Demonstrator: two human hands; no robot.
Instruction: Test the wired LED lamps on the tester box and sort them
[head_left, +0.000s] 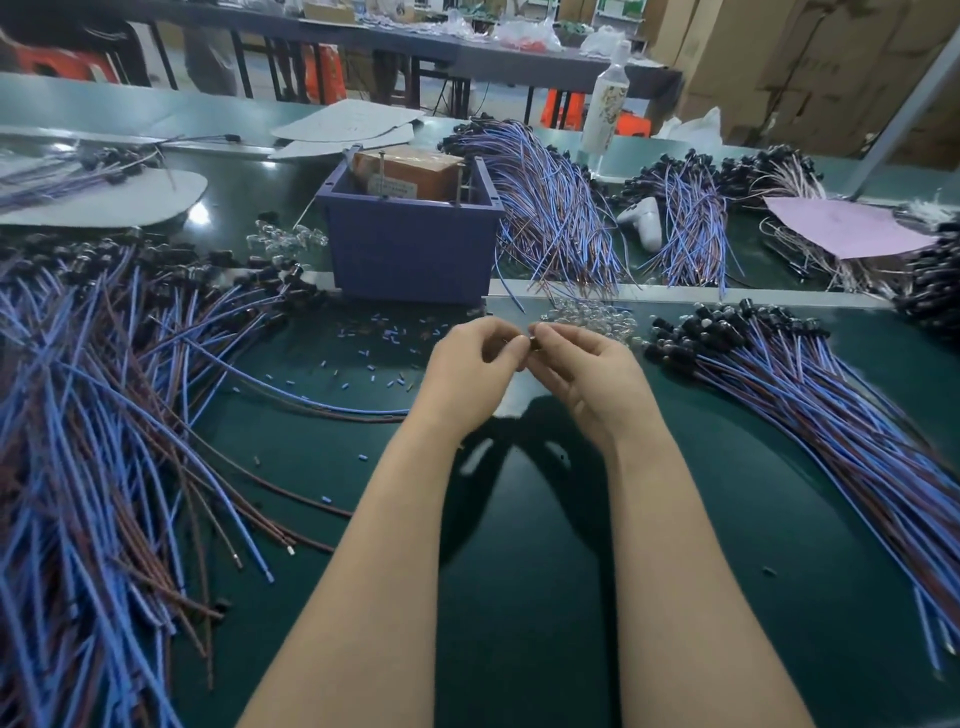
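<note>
Blue-wired lamp heaps flank the tester box, sorting seemingly midway, while left hand and right hand fingers pinch a small part.

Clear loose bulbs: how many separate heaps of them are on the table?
2. One heap of clear bulbs lies left of the purple box; the other heap lies just beyond the right hand. Wire piles may hide more.

Bright overhead light glares off the green table, where the forearms cast dark shadows. Edges bow; the outer wired-lamp piles blur.
</note>
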